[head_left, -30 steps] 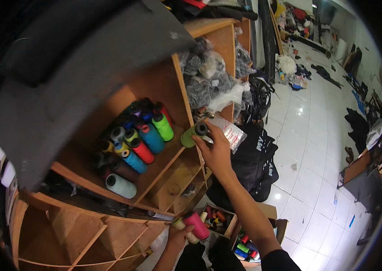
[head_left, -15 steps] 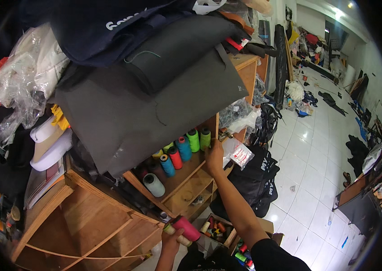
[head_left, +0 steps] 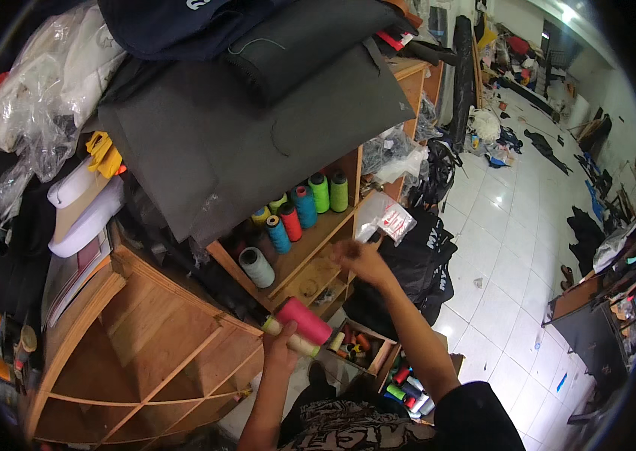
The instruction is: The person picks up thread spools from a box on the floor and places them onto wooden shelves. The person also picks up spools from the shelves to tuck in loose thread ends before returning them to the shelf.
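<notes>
Where a wooden shelf (head_left: 314, 257) opens beneath a large dark sheet (head_left: 250, 150), thread spools (head_left: 290, 222) stand in one compartment. The right hand (head_left: 363, 263) hangs near the shelf's right end, its fingers curled, too blurred to tell whether they press together. The left hand (head_left: 280, 349) closes its fingers around a thick pink spool (head_left: 305, 321) and a slimmer pale spool (head_left: 303, 345), held side by side, below the compartment.

The left hand (head_left: 280, 349) at six o'clock grips a pink spool (head_left: 306, 322) and pale spool (head_left: 302, 345); shelved spools (head_left: 291, 223) stand ten o'clock from the right hand (head_left: 363, 263).
</notes>
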`<state>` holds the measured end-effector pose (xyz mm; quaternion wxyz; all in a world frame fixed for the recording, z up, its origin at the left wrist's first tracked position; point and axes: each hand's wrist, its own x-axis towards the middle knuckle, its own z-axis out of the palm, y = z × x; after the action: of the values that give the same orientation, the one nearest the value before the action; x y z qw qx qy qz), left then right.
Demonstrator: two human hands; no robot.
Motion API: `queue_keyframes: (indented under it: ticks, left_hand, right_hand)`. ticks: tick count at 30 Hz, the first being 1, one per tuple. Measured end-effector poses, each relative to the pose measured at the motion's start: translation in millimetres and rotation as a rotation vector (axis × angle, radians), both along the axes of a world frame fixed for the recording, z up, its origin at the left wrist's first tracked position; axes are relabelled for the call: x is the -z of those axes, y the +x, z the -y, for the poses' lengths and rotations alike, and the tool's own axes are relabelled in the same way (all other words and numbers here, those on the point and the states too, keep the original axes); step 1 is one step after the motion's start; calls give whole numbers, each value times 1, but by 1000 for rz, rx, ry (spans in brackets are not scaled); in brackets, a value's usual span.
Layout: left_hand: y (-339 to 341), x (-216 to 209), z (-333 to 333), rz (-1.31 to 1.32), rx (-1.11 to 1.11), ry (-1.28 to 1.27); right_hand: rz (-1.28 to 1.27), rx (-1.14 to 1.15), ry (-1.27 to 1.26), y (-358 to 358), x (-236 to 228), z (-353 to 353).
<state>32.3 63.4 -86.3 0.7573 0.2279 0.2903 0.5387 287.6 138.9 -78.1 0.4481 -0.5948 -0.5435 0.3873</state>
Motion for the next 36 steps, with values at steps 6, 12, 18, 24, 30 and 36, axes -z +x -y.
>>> queue_keyframes:
  ticks: [6,12,18,24,30,36]
  left_hand:
    - [14,-2,-7,-71,81,129]
    - [29,-3,-11,-15,183,96]
    - [24,10,-24,117,261,-165]
    - [32,-12,-19,176,148,-115]
    - [26,-3,-25,211,-33,-46]
    - [-19,-24,-47,186,-261,259]
  right_hand:
    - [26,-395,-88,-56,-37,111]
    - [-72,-22,-34,-55,-12,130]
    - [195,38,183,-64,-41,131]
    - [167,178,294,-94,-22,132]
    - [-388,87,-104,-96,-12,138]
    - [-343,109,-60,-34,-27,129]
